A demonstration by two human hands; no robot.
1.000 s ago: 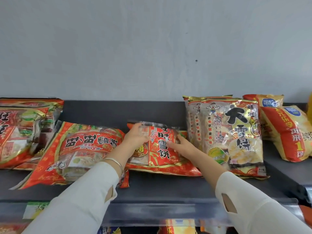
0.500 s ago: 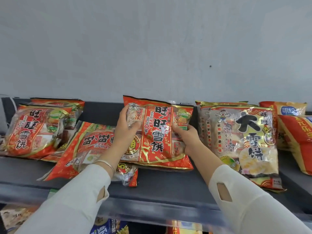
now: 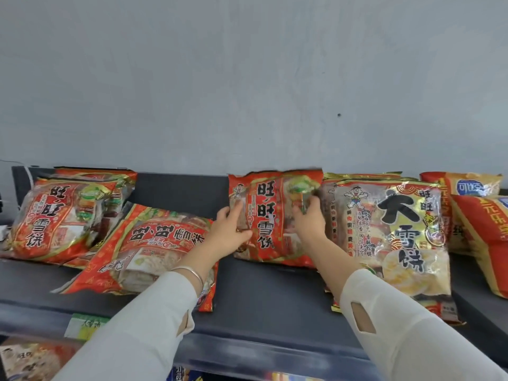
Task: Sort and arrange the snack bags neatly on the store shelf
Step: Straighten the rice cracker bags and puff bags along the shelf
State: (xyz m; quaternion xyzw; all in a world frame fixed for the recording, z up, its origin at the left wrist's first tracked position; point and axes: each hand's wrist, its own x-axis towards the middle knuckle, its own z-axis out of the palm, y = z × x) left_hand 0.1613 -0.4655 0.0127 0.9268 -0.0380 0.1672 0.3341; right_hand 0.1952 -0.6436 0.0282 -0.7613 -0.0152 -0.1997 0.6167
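The red snack bag [image 3: 275, 215] has gone up and back since a moment ago. It lay low near the front of the shelf, and now it stands tall at the back, against the grey wall [image 3: 247, 78]. I hold it with both hands. My left hand [image 3: 229, 233] grips its left side, with my fingers closed on the edge. My right hand [image 3: 309, 220] grips its right side the same way. The bag's bottom sits on the dark shelf [image 3: 261, 298].

I can see round rice crackers through the clear parts of the bag. Right beside it on the right stands a gold bag [image 3: 393, 232], touching it. That one shows pale round crackers too. Past it are orange and yellow bags [image 3: 478, 215].

On the left, a red bag lying flat [image 3: 148, 248] rests tilted, with my left arm over its corner. More red bags [image 3: 63, 213] are stacked at the far left end.

A silver bangle [image 3: 192, 273] is on my left wrist.
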